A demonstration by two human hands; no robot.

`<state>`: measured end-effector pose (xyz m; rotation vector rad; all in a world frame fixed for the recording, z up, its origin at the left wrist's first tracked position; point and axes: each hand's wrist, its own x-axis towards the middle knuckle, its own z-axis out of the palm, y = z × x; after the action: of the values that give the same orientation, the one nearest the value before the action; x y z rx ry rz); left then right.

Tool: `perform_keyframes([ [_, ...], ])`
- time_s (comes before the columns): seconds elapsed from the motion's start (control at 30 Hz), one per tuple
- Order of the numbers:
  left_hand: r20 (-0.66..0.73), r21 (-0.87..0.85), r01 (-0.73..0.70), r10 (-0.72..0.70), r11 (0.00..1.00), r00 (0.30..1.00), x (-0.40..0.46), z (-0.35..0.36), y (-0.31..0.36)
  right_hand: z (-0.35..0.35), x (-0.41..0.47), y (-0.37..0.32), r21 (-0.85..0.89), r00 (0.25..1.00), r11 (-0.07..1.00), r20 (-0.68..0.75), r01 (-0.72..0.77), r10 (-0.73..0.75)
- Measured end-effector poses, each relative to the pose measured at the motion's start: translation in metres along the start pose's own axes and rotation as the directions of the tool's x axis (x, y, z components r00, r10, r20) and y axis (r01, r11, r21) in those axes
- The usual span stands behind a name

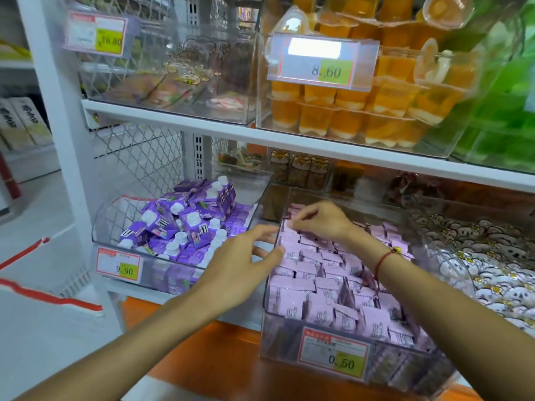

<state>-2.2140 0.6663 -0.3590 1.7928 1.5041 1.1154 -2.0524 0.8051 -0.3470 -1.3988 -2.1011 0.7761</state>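
At 11 o'clock inside the clear rectangular plastic bin (405,354), right hand (321,219) has thumb and fingertips drawn together, seemingly pinching a back-row sachet (291,227); small pink rectangular wrapped sachets (327,282) stand packed in rows running 12 to 6; right hand is nearer; left hand (240,264) at 9 o'clock, fingers straight and apart against the outer wall, thumb on rim, holding nothing; purple cartons with white caps (185,224) further toward 9; white shelf board (289,140) overhead at 12 probably limits lift.

Bright, even shop light, soft shadows. White glare on upper price tag (315,49). Motion blur top right over green packs (503,111). Wide-angle bending at edges.
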Motion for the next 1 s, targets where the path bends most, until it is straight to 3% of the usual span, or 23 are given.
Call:
perform_keyframes([
  [0.13, -0.033, -0.015, 0.013, -0.013, 1.0, 0.999, 0.004, 0.001, -0.004, -0.006, -0.011, -0.013, 0.293, 0.97, 0.955, -0.216, -0.042, 0.11],
  [0.23, -0.144, 0.037, -0.026, 0.031, 0.999, 0.989, 0.009, -0.002, -0.005, -0.018, -0.032, -0.029, 0.491, 0.845, 0.866, -0.5, 0.093, 0.193],
  [0.27, -0.176, 0.037, -0.08, 0.086, 0.996, 0.981, 0.01, -0.005, -0.004, -0.023, -0.041, -0.031, 0.582, 0.808, 0.803, -0.532, 0.129, 0.255],
  [0.3, -0.193, 0.038, -0.149, 0.153, 0.988, 0.969, 0.01, -0.007, -0.003, -0.027, -0.05, -0.033, 0.675, 0.801, 0.723, -0.511, 0.148, 0.312],
  [0.37, -0.161, 0.07, -0.284, 0.292, 0.956, 0.943, 0.01, -0.012, 0.002, -0.032, -0.066, -0.034, 0.834, 0.867, 0.542, -0.342, 0.103, 0.363],
  [0.43, -0.116, 0.113, -0.383, 0.395, 0.917, 0.911, 0.01, -0.013, 0.008, -0.031, -0.075, -0.04, 0.939, 0.923, 0.342, -0.105, -0.031, 0.371],
  [0.5, -0.16, 0.068, -0.422, 0.428, 0.904, 0.89, 0.01, -0.012, 0.013, -0.026, -0.08, -0.046, 0.964, 0.929, 0.224, 0.055, -0.145, 0.365],
  [0.53, -0.2, -0.002, -0.405, 0.396, 0.914, 0.896, 0.009, -0.013, 0.016, -0.025, -0.081, -0.048, 0.956, 0.931, 0.222, 0.103, -0.19, 0.35],
  [0.6, -0.256, -0.183, -0.314, 0.263, 0.932, 0.93, 0.01, -0.016, 0.02, -0.023, -0.082, -0.048, 0.914, 0.934, 0.317, 0.146, -0.253, 0.325],
  [0.7, -0.231, -0.391, -0.077, -0.017, 0.917, 0.973, 0.013, -0.02, 0.021, -0.025, -0.081, -0.039, 0.683, 0.959, 0.704, -0.018, -0.195, 0.283],
  [0.77, -0.173, -0.4, 0.02, -0.097, 0.916, 0.98, 0.014, -0.021, 0.019, -0.025, -0.082, -0.037, 0.497, 0.993, 0.867, -0.081, -0.039, 0.091],
  [0.87, -0.125, -0.38, 0.046, -0.1, 0.924, 0.987, 0.015, -0.016, 0.016, -0.021, -0.084, -0.034, 0.434, 0.989, 0.891, -0.007, 0.134, -0.145],
  [1.0, -0.147, -0.304, -0.091, 0.048, 0.948, 0.988, 0.022, -0.011, 0.012, -0.017, -0.077, -0.03, 0.407, 0.969, 0.879, -0.117, 0.247, -0.219],
])
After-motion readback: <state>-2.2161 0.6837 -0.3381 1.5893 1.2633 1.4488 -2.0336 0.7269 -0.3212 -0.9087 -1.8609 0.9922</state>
